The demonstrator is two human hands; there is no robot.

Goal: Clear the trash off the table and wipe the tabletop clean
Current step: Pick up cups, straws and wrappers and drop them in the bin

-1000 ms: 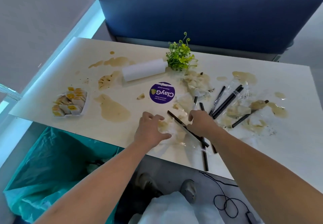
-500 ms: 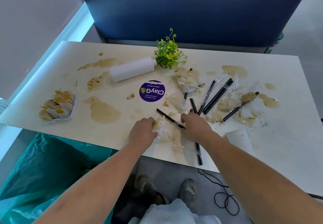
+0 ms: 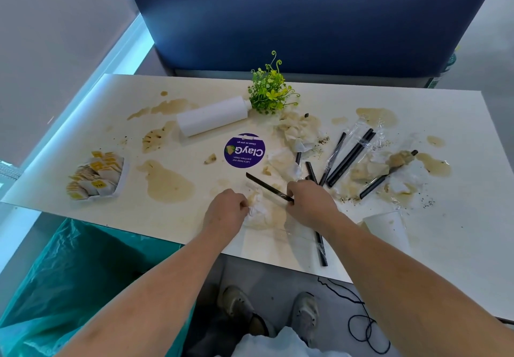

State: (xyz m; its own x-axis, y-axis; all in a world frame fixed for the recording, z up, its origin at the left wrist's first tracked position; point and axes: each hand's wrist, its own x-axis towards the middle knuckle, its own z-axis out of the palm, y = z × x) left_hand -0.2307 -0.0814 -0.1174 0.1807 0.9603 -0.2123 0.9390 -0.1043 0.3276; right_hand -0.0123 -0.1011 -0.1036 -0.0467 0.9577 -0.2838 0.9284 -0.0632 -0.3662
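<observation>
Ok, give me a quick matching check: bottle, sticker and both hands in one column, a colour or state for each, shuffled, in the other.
1. bottle
2. sticker
3. left hand
4. right hand

A. grips a straw
B. purple
C. pinches tissue
D. lying on its side

Pairs: 1-D, 2-B, 3-C, 4-A

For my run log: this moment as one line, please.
phase: gathering trash | left hand: grips crumpled white napkin | right hand: holds thin black straw | teal bin bag: below pale table edge
</observation>
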